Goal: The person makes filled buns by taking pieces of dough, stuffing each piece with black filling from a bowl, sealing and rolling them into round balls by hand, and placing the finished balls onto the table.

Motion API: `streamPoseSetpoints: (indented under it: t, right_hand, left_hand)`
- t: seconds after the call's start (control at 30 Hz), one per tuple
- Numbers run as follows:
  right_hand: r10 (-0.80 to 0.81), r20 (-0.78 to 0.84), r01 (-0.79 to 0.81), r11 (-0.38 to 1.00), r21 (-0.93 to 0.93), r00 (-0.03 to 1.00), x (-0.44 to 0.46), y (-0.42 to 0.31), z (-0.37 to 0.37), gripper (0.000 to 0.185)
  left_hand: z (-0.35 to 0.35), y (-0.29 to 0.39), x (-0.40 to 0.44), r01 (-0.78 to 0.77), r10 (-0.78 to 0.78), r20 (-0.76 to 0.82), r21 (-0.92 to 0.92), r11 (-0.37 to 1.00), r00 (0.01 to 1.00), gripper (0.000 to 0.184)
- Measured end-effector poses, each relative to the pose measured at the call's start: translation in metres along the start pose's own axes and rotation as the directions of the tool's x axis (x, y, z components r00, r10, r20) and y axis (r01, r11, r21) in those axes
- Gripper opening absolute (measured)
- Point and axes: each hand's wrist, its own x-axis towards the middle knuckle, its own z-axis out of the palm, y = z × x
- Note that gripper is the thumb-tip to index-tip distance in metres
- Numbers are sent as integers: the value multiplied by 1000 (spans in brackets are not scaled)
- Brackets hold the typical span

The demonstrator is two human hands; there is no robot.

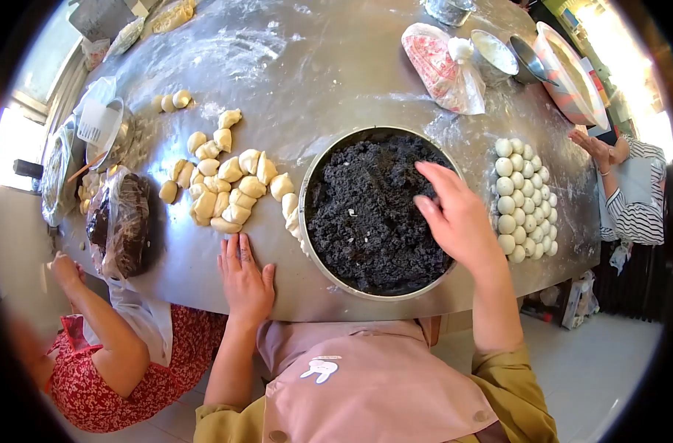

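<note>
A round metal bowl (304, 221) full of dark crumbly filling (373, 214) stands in front of me. Over its right side is my right hand (454, 218), thumb and fingers apart with nothing visible between them. My left hand (245, 284) rests flat near the table's front edge, its fingers spread, empty. Its fingertips are just below a loose group of pale dough pieces (237, 213), left of the bowl. Right of the bowl, white dough balls (506, 205) sit in close rows.
The metal table (336, 66) also holds a bag of dark stuff (129, 221), a red-and-white bag (436, 66), bowls (491, 55) and a large pink-rimmed tub (565, 74). A person in red (122, 376) stands left; another in stripes (643, 192) stands right.
</note>
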Motion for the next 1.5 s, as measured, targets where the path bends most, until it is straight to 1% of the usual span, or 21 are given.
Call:
streamPoseSetpoints:
  t: [0.03, 0.07, 0.17, 0.23, 0.33, 0.43, 0.47, 0.53, 0.57, 0.6, 0.7, 0.8, 0.9, 0.97, 1.0, 1.07, 1.2, 1.3, 1.33, 1.43, 1.5]
  right_hand:
    - [-100, 12, 101, 992, -79, 995, 10, 4, 5, 35]
    - [-133, 21, 134, 989, -58, 991, 21, 8, 14, 33]
    - [-99, 269, 125, 989, -80, 958, 35, 17, 25, 29]
    - [-76, 296, 98, 993, -60, 952, 29, 9, 23, 26]
    - [-103, 314, 128, 990, -60, 944, 17, -1, 15, 26]
    - [-73, 294, 102, 991, -84, 953, -2, -15, 13, 28]
    - [-61, 276, 83, 994, -71, 959, -7, -18, 13, 30]
    - [-82, 267, 94, 995, -33, 960, -15, -19, 10, 31]
    - [-94, 265, 100, 995, -12, 960, -19, -19, 9, 31]
    - [-118, 245, 125, 992, -12, 962, -23, -18, 8, 31]
    - [-122, 274, 139, 989, -47, 954, -27, -20, 6, 30]
    - [-122, 307, 146, 988, -57, 944, -30, -12, 5, 25]
    - [-159, 344, 188, 981, -52, 925, -26, -1, 0, 19]
    - [-148, 334, 172, 984, -42, 931, -20, 5, -3, 19]
    - [-131, 332, 158, 986, -54, 934, -17, 8, -5, 20]
    - [-114, 288, 141, 987, -73, 951, -12, 15, -7, 21]
    - [104, 244, -132, 986, 103, 964, -1, -4, -21, 23]
    - [240, 383, -388, 841, 377, 892, 3, -28, -29, 22]
    - [173, 373, -328, 853, 407, 911, 3, -36, -29, 21]
    - [6, 292, -76, 971, 228, 956, 4, -51, -20, 27]
    - [-29, 216, -24, 971, 239, 976, 3, -54, -16, 31]
  left_hand:
    - [-3, 2, 2, 11, -11, 7, 20, 1000, 1000, 68]
    - [-5, 3, 2, 17, -18, 17, 16, 1000, 1000, 69]
    - [-7, 1, -5, 13, -12, 38, -36, 999, 999, 70]
    - [-10, -2, -13, 5, -2, 17, -131, 991, 1000, 65]
    - [-19, -12, -22, 74, -52, 103, -228, 971, 993, 44]
    - [-41, -13, -22, 245, -179, 248, -269, 931, 952, 24]
    - [-34, -24, -27, 123, -88, 137, -271, 955, 987, 15]
    - [-36, -23, -28, 328, -229, 237, -615, 717, 944, 14]
    - [-39, -21, -29, 414, -280, 308, -738, 533, 909, 14]
    - [-52, -11, -25, 475, -257, 411, -831, 288, 875, 16]
    - [-73, 25, -9, 453, -154, 498, -855, -254, 853, 20]
    - [-87, 63, 9, 519, 1, 586, -717, -466, 810, 25]
    - [-85, 88, 19, 624, 273, 579, -583, -520, 768, 28]
    - [-89, 104, 25, 698, 372, 595, -546, -464, 713, 25]
    - [-87, 111, 28, 716, 393, 599, -552, -428, 697, 25]
    - [-84, 128, 34, 716, 326, 645, -548, -433, 691, 26]
    - [-65, 151, 45, 724, 293, 697, -464, -511, 654, 27]
    - [-55, 166, 53, 739, 331, 726, -352, -574, 603, 32]
    - [-55, 173, 55, 723, 336, 720, -324, -610, 607, 32]
    - [-58, 184, 59, 673, 310, 678, -367, -643, 666, 34]
    - [-55, 184, 59, 651, 278, 665, -412, -638, 693, 33]
